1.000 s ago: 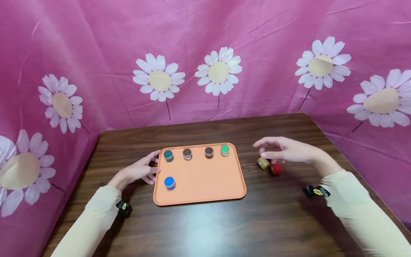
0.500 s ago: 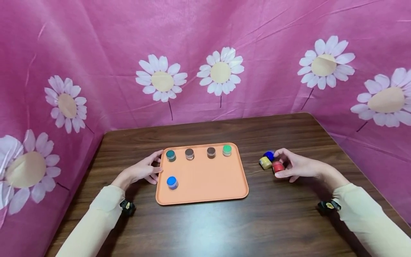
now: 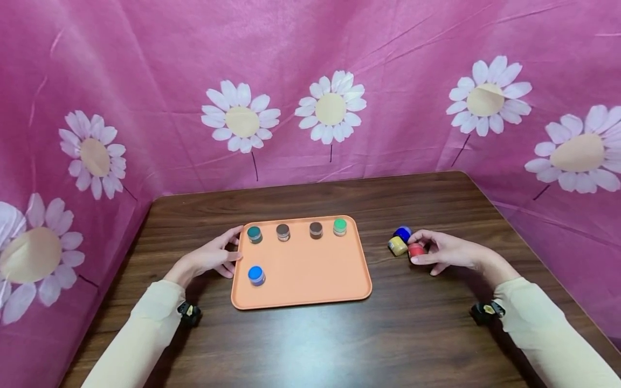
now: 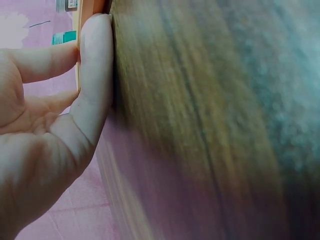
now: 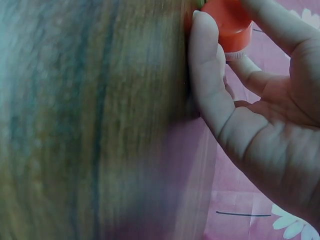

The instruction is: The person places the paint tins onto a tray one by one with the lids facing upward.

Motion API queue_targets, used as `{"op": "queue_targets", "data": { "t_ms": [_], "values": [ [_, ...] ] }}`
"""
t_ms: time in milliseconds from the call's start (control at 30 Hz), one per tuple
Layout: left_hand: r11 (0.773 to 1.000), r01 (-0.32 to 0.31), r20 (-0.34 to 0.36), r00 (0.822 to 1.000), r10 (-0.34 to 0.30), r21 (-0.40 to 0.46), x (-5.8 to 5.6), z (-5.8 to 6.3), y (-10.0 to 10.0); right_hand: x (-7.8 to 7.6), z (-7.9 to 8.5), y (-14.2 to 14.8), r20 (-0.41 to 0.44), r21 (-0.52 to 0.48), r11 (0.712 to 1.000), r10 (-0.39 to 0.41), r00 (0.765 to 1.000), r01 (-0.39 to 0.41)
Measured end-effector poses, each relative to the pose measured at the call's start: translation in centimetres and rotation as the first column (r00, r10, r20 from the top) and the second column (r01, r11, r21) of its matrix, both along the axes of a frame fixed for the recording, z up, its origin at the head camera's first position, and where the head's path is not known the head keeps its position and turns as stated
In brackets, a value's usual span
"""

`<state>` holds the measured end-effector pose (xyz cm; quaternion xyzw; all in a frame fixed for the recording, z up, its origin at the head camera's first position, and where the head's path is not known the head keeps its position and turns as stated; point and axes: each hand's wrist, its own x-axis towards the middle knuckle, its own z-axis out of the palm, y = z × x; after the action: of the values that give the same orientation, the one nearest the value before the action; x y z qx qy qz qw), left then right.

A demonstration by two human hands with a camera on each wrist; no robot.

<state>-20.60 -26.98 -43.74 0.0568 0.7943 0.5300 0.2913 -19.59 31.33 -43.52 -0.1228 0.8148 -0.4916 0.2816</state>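
Note:
My left hand rests at the left edge of the orange tray, thumb and fingertips against its rim; in the left wrist view its fingers look fairly straight. Several small paint jars stand on the tray: a dark green one, two brown-lidded ones, a bright green one along the back, and a blue one at front left. Right of the tray my right hand pinches a red paint jar between thumb and fingers. A yellow jar and a dark blue jar sit beside it.
The brown wooden table carries everything. A pink cloth with daisies hangs behind and at both sides. Dark wrist cameras are strapped at both cream sleeves.
My right hand has come down from above the loose jars and taken hold of the red jar, which now sits slightly closer to the yellow and dark blue ones. The left hand stays at the tray.

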Motion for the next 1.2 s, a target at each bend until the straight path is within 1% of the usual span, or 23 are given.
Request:
{"op": "queue_targets", "data": {
  "t_ms": [133, 267, 500, 600, 800, 967, 1200],
  "values": [
    [1.0, -0.004, -0.006, 1.0, 0.004, -0.005, 0.0, 0.2, 0.02, -0.16, 0.02, -0.13, -0.024, 0.025, 0.999, 0.025, 0.999, -0.024],
    [1.0, 0.002, -0.007, 1.0, -0.002, -0.001, 0.01, 0.22, 0.1, -0.2, -0.11, 0.02, -0.03, 0.04, 0.999, 0.033, 0.999, -0.032],
    [1.0, 0.009, -0.004, 1.0, -0.009, 0.006, 0.0, 0.0, 0.37, 0.11, -0.07, 0.33, -0.024, 0.054, 0.998, 0.029, 0.999, -0.027],
    [1.0, 0.005, -0.006, 1.0, -0.005, -0.002, 0.06, 0.09, 0.32, 0.06, 0.01, 0.18, -0.033, 0.06, 0.998, 0.033, 0.999, -0.031],
    [1.0, -0.003, -0.007, 1.0, 0.003, -0.014, 0.07, 0.39, 0.07, -0.04, 0.19, -0.17, -0.036, 0.059, 0.998, 0.035, 0.999, -0.033],
    [1.0, 0.0, 0.002, 1.0, 0.0, -0.009, 0.02, 0.17, 0.08, -0.02, 0.18, -0.07, -0.03, 0.047, 0.998, 0.036, 0.999, -0.035],
    [1.0, 0.0, -0.004, 1.0, 0.0, -0.008, 0.01, 0.03, 0.17, 0.05, 0.12, 0.12, -0.021, 0.036, 0.999, 0.028, 0.999, -0.027]
  ]
}}
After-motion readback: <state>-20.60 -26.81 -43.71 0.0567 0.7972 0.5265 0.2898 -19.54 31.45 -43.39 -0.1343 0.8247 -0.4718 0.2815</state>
